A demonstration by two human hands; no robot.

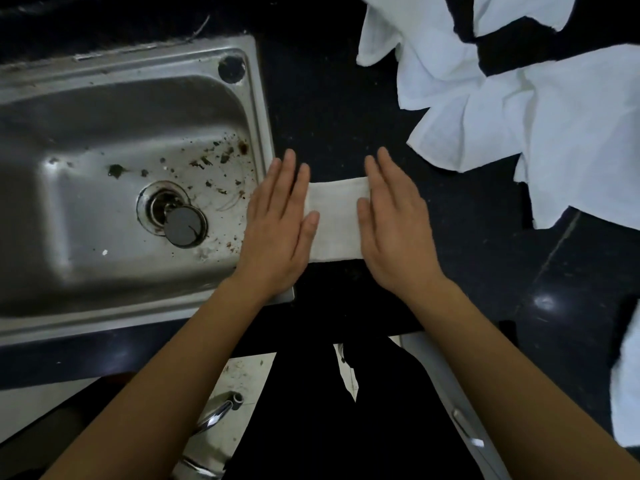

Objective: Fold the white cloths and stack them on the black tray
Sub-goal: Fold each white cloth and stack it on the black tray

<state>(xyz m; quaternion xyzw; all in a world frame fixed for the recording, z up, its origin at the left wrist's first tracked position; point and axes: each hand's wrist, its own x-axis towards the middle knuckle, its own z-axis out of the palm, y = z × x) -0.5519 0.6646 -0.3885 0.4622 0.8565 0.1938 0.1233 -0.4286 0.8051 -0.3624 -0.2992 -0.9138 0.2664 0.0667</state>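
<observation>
A small folded white cloth lies on the black counter, just beside the right rim of the steel sink. It reads as a compact rectangle, its edges roughly squared. Both hands are laid on it, palms down. The left hand covers the end nearest the sink, fingers spread flat and close together, its heel reaching over the sink's rim. The right hand covers the end farther from the sink in the same way, flat and open, pinching nothing. Only the middle strip of the cloth shows between them.

Judging from this, the step in hand is pressing or smoothing one cloth once folded, or steadying it before a further fold; which of the two I cannot tell.

Farther from the sink, beyond the right hand and toward the back of the counter, a heap of loose white cloths lies crumpled and overlapping, well apart from the folded one. Another white piece shows at the frame's edge on the near side, but whether it is folded I cannot say. No black tray can be picked out against the dark counter, so most of the task seems yet to do.

The next move likely calls for lifting the folded cloth by its two ends without letting the layers slip, and carrying it away from the sink, whose basin is speckled with dirt near the drain. Keeping the cloth clear of that rim matters.
</observation>
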